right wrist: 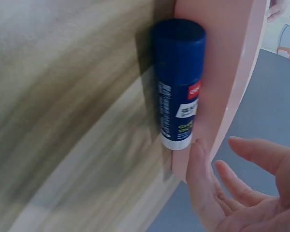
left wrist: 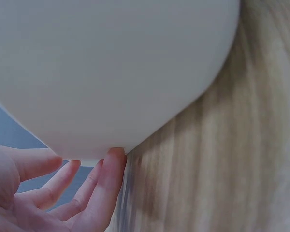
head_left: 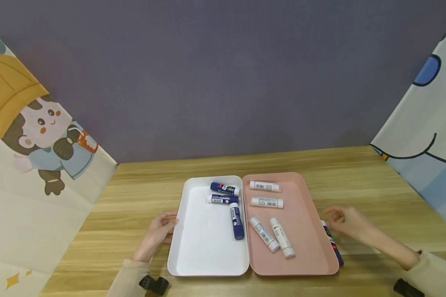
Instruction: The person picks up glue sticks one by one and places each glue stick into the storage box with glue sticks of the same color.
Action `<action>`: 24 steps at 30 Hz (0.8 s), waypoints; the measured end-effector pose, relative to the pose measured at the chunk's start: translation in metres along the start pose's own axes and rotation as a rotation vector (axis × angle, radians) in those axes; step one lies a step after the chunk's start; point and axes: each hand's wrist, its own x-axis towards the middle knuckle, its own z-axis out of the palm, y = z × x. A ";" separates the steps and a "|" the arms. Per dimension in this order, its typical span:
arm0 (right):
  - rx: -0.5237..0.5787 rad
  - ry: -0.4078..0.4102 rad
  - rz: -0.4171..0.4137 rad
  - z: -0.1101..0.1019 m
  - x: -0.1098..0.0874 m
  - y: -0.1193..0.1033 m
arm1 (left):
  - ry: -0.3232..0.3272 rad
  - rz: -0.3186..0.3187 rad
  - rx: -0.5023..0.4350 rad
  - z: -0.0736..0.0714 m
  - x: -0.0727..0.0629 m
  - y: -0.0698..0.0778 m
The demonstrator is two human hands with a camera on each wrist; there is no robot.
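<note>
My left hand (head_left: 159,231) touches the left side of a white tray (head_left: 204,251) with its fingertips; in the left wrist view the fingers are loosely extended against the tray's outer wall. Beside the right wall of a pink tray (head_left: 312,251), a navy glue stick (right wrist: 178,82) with a white end lies on the table. My right hand (head_left: 347,222) is just beyond that stick's white end, fingers slightly bent and holding nothing. In the head view the hand and tray wall partly cover this stick.
Three navy glue sticks (head_left: 236,222) lie toward the right of the white tray. The adjoining pink tray holds several white glue sticks (head_left: 266,202). Both trays stand on a wooden table (head_left: 141,181), with a grey panel (head_left: 223,82) behind and patterned cloth at both sides.
</note>
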 end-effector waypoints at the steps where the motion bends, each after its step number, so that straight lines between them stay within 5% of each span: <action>1: 0.001 -0.002 0.001 0.000 0.000 0.001 | 0.000 0.000 0.001 0.000 0.000 0.000; 11: 0.077 -0.063 0.039 0.004 -0.005 0.011 | 0.000 -0.001 -0.004 0.001 0.002 0.001; 18: 0.082 -0.075 0.087 0.006 -0.005 0.013 | -0.085 0.105 -0.042 -0.005 0.000 -0.004; 24: 0.115 -0.097 0.104 0.009 -0.005 0.017 | -0.019 0.016 0.000 -0.002 0.002 -0.002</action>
